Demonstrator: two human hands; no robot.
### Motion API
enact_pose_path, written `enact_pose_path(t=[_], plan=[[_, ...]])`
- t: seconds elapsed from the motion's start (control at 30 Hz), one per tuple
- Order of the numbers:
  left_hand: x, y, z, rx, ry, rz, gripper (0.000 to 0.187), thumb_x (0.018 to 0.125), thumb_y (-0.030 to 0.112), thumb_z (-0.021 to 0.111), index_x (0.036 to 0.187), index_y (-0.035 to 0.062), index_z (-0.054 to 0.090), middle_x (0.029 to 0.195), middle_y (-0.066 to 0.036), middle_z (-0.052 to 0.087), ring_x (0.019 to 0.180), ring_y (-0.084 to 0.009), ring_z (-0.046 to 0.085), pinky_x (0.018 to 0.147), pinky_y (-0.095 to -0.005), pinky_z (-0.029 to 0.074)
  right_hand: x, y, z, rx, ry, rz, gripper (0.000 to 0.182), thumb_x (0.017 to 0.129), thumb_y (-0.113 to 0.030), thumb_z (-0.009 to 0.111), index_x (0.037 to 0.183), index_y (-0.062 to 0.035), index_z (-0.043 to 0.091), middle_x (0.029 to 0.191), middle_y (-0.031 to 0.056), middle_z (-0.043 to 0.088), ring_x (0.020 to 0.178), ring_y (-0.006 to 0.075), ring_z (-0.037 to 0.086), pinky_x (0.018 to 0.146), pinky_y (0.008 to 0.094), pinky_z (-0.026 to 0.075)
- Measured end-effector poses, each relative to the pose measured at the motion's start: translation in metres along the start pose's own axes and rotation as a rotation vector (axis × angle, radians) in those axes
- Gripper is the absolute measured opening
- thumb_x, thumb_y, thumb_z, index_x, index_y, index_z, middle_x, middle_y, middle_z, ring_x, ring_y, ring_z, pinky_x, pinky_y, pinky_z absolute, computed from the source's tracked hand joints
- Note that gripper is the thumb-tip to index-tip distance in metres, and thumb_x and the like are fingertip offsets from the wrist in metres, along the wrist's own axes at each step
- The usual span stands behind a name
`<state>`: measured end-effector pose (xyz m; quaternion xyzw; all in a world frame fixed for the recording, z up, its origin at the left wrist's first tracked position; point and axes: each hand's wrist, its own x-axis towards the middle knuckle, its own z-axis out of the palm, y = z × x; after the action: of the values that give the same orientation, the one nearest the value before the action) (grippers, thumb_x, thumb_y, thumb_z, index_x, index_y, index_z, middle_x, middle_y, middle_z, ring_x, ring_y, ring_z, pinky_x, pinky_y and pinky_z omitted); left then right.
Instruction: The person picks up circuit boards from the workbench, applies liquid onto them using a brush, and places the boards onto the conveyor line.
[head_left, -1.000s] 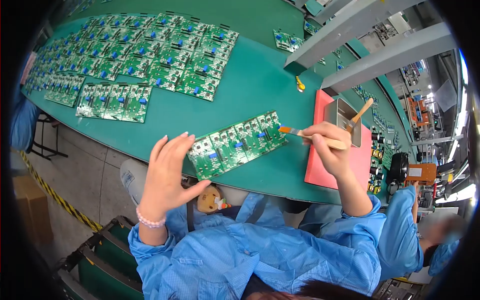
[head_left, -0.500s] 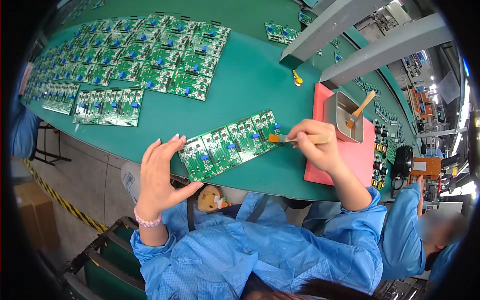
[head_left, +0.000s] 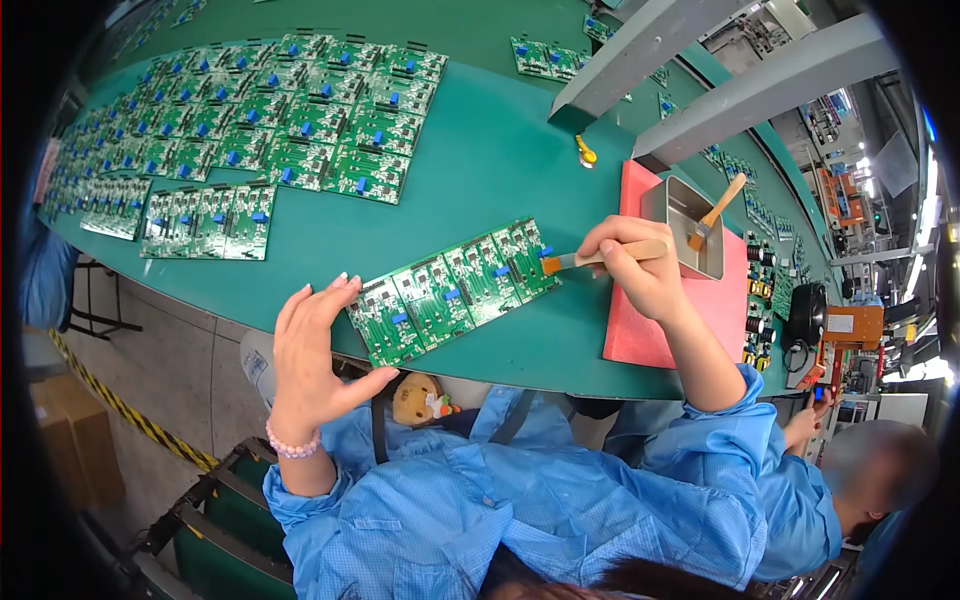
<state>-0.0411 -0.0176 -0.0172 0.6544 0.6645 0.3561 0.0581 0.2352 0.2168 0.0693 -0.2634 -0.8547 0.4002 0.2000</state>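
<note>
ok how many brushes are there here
2. The held brush is in the right hand, its bristles at one end of the circuit board; the spare brush leans in the metal tin on the red pad.

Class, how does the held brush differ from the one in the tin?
The held brush is in the right hand; the second brush leans unheld, handle up. The held brush's bristles are by the circuit board; the second brush's are inside the metal tin. Both have wooden handles.
</note>
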Motion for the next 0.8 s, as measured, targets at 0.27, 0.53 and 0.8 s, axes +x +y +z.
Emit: enact_pose_path(t=[0.27, 0.53, 0.8], plan=[[-0.001, 0.000, 0.000, -0.003, 0.004, 0.000, 0.084, 0.066, 0.038, 0.080, 0.134, 0.0033, 0.046, 0.128, -0.013, 0.061, 0.120, -0.0274, 0.058, 0.109, -0.0485, 0.031, 0.000, 0.001, -0.005, 0.042, -0.046, 0.012, 0.023, 0.090, -0.010, 0.049, 0.081, 0.0028, 0.066, 0.075, 0.0089, 0.066, 0.062, 0.0121, 0.061, 0.055, 0.0248, 0.048], [-0.001, 0.000, 0.000, -0.004, 0.006, 0.000, 0.084, 0.066, 0.038, 0.081, 0.134, 0.0034, 0.046, 0.128, -0.012, 0.061, 0.122, -0.0279, 0.057, 0.109, -0.0483, 0.030, 0.007, 0.007, 0.011, 0.100, -0.173, -0.096, 0.023, 0.090, -0.012, 0.050, 0.082, 0.0012, 0.067, 0.075, 0.0097, 0.067, 0.061, 0.0146, 0.062, 0.057, 0.0275, 0.049], [-0.001, 0.000, 0.000, -0.011, 0.011, 0.000, 0.083, 0.066, 0.038, 0.080, 0.134, 0.0036, 0.047, 0.128, -0.012, 0.061, 0.122, -0.0280, 0.057, 0.109, -0.0482, 0.030, 0.001, 0.013, -0.005, -0.058, -0.127, -0.004, 0.020, 0.087, -0.010, 0.051, 0.080, 0.0008, 0.065, 0.074, 0.0091, 0.066, 0.062, 0.0152, 0.061, 0.057, 0.0288, 0.048]])
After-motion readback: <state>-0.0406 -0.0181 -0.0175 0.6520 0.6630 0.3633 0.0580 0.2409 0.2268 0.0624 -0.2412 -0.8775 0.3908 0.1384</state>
